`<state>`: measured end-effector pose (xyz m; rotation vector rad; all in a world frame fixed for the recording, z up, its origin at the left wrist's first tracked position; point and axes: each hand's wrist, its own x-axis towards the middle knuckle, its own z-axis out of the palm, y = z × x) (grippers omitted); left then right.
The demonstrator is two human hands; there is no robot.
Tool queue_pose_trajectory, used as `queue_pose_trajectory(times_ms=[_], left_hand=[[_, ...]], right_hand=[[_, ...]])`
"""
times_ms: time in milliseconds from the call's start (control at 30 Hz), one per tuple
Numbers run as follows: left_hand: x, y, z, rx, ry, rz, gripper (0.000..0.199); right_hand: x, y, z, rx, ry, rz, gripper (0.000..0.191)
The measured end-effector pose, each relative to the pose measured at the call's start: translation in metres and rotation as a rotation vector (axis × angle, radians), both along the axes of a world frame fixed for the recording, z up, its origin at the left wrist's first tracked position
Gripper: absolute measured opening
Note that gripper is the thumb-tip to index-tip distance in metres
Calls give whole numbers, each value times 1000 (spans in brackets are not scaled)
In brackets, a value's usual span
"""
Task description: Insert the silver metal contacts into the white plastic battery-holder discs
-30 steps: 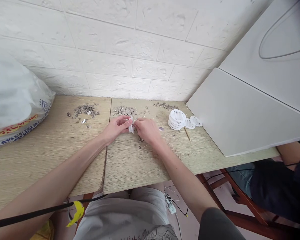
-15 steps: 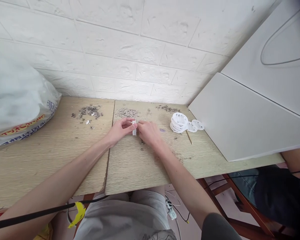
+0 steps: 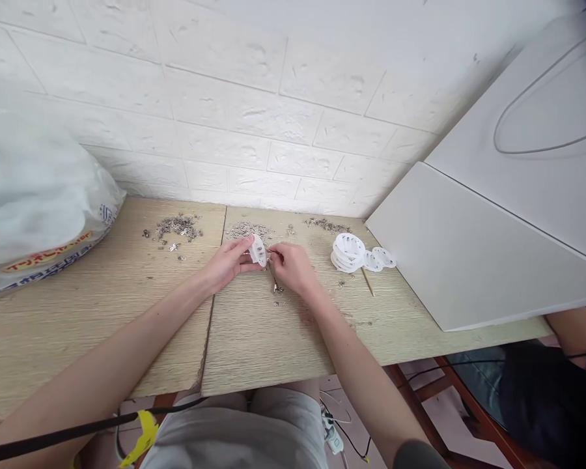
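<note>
Head view: white, tilted, dark-spotted plastic piece, pinched by my left hand; my right hand curls beside it, contents unclear.

The left hand grips between digits parted above and below; just beside it, I see the right hand back upward, fingers curled in, their tips too small to make out. Both bare forearms slant inward, wider apart nearer the body.
</note>
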<state>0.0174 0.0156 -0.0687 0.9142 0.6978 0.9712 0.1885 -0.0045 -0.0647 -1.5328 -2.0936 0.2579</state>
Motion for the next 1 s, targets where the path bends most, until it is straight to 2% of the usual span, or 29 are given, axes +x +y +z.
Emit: queue_pose_trajectory(times_ms=[267, 400, 567, 733, 867, 1000], left_hand=[[-2, 2, -1, -28, -25, 7, 31], [-3, 4, -3, -47, -47, 19, 32], [-3, 3, -2, -47, -53, 9, 30], [-3, 0, 3, -32, -56, -16, 23], [-3, -1, 6, -36, -11, 0, 29], [-2, -2, 3, -5, 75, 55, 32]], right_hand=[[-1, -2, 4, 79, 100, -17, 32], [0, -3, 8, 53, 118, -58, 36], [2, 1, 5, 49, 187, -90, 31], [3, 4, 2, 58, 179, -1, 28], [3, 2, 4, 6, 200, 30, 30], [1, 1, 7, -23, 350, 22, 29]])
